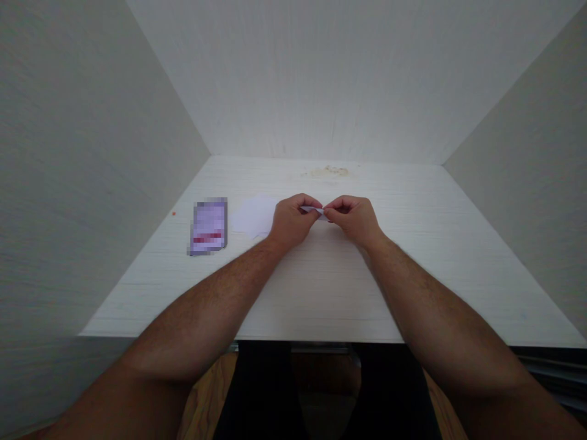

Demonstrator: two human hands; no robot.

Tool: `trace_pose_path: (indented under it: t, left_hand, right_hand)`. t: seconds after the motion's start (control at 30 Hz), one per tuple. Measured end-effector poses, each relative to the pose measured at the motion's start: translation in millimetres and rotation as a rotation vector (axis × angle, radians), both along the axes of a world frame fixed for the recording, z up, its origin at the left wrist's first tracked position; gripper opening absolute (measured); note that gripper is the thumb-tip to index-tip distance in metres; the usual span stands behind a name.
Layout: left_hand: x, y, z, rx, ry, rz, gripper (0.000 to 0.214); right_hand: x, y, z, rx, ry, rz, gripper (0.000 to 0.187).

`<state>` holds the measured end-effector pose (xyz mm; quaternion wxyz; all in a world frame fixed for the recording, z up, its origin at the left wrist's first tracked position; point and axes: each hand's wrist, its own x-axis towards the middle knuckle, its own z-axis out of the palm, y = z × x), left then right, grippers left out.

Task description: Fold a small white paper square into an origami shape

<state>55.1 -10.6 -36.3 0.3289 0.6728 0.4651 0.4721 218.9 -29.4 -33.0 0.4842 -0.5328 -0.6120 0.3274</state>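
Note:
Both hands meet over the middle of a white table [413,275]. My left hand [293,219] and my right hand [353,219] each pinch one end of a small pale folded piece of paper [316,211], held just above the tabletop. Fingers of both hands are curled closed around it. Most of the paper is hidden by the fingers. A loose stack of white paper sheets [252,215] lies flat just left of my left hand.
A purple-and-white packet [210,226] lies flat on the table's left part. White walls close in the table on the left, back and right. A faint brownish stain [328,172] marks the far edge. A tiny red speck [173,213] sits near the left wall.

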Motion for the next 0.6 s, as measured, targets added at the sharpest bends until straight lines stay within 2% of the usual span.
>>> trace_pose_path:
  t: [0.27, 0.6]
  left_hand:
    - [-0.2, -0.8, 1.7, -0.038, 0.012, 0.015, 0.008]
    - [0.9, 1.8, -2.5, -0.090, -0.066, -0.028, 0.009]
  right_hand:
    - [-2.8, 0.2, -1.2, 0.054, -0.065, -0.029, 0.011]
    - [-4.6, 0.2, -7.0, 0.125, -0.101, -0.076, 0.011]
